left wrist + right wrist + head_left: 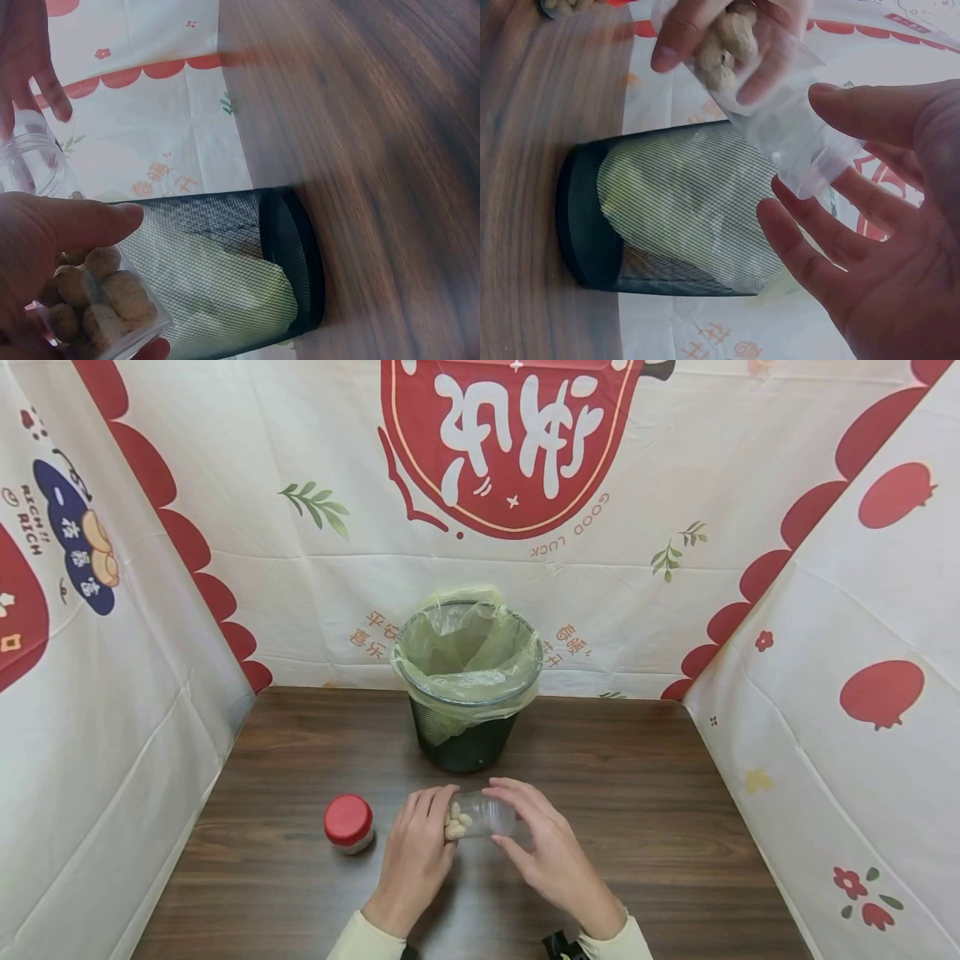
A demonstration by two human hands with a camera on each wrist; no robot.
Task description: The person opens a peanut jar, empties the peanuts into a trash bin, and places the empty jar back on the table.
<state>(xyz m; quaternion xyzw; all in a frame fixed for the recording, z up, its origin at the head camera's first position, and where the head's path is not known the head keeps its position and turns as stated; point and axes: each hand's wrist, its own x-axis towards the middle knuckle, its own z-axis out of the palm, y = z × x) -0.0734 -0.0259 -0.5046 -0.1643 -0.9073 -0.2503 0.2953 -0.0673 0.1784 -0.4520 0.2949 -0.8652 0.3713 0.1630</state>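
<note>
A clear plastic jar point(477, 814) is held on its side, its bare threaded mouth pointing right. Round tan nut-like pieces point(105, 296) are gathered at its bottom end. Around that end, the left hand point(420, 847) grips the jar, with its thumb point(90, 221) along the side. My right hand point(543, 852) is at the mouth end, thumb and fingers spread loosely about the rim. In the right wrist view its fingertips point(780, 214) lie right by the jar's edge. A second jar with a red lid point(348, 820) stands left of the left hand.
A black mesh bin point(465, 747) stands just beyond the hands, lined with a pale yellow-green bag point(487, 681) folded over its rim. Wood-grain table point(637, 777) runs beneath everything. Printed white cloth point(322, 585) hangs at the back and both sides.
</note>
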